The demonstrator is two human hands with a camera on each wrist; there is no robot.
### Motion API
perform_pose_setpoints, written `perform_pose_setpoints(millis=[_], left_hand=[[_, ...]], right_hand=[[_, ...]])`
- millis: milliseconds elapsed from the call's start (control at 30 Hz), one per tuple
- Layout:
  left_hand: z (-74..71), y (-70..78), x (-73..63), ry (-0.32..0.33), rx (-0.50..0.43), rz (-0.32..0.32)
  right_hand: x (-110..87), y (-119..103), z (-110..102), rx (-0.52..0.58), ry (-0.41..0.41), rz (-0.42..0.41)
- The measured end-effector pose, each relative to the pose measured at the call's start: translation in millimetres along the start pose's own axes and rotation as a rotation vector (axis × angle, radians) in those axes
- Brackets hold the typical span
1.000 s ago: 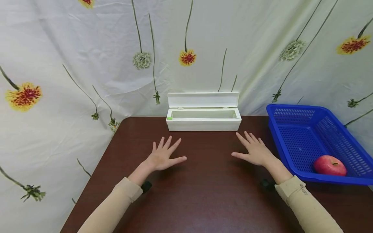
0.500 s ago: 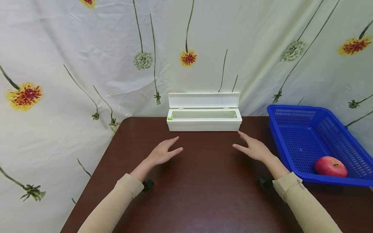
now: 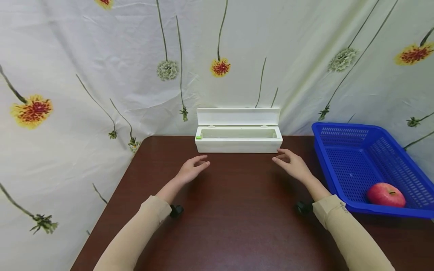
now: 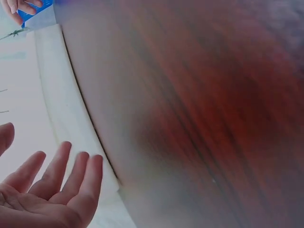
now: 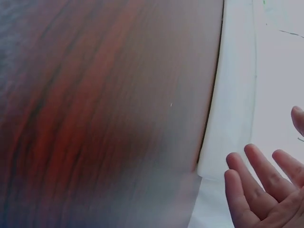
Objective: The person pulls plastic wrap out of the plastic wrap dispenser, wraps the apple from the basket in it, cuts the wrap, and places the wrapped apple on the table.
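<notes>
At the back of the brown table stands a long white box, its hinged lid raised against the cloth behind. A small green tab marks the box's left front rim. My left hand hovers in front of the box's left end, fingers loosely bent and holding nothing. Near the right front corner, my right hand has the same relaxed bend and is likewise without any object. Both wrist views show spread, slightly bent fingers beside the box's white front wall. Whether the right fingertips touch the box I cannot tell.
A blue perforated basket sits on the right of the table, with a red apple in its near corner. A white flowered cloth hangs behind the table and along its left side.
Both hands have gone from widely splayed fingers to fingers drawn together and loosely bent. They have shifted slightly forward toward the box. The box, basket and apple stay put.
</notes>
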State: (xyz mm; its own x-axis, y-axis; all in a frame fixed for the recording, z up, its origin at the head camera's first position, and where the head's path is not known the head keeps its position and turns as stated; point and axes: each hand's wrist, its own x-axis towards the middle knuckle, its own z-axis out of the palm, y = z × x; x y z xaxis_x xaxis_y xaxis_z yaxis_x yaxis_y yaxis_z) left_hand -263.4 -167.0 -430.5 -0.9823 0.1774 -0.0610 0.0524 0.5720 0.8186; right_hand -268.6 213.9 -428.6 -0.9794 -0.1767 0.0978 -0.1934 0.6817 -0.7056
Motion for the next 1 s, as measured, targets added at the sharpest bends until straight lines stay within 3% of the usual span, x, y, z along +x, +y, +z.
perform_pose_setpoints(millis=[267, 367, 633, 1000], left_hand=[[0.3, 1.5, 15.6, -0.012, -0.297, -0.057], [0.4, 3.0, 21.4, 0.014, -0.371, -0.059], [1.4, 3.8, 37.9, 0.134, -0.485, -0.032], [1.7, 6.2, 55.9, 0.172, -0.547, -0.045]], right_hand=[[10.7, 3.3, 0.2, 0.071, 0.061, 0.015], [14.3, 3.4, -0.4, 0.096, 0.093, 0.011], [26.0, 8.2, 1.6, 0.197, 0.155, 0.014], [44.2, 22.8, 11.1, 0.323, 0.271, 0.070]])
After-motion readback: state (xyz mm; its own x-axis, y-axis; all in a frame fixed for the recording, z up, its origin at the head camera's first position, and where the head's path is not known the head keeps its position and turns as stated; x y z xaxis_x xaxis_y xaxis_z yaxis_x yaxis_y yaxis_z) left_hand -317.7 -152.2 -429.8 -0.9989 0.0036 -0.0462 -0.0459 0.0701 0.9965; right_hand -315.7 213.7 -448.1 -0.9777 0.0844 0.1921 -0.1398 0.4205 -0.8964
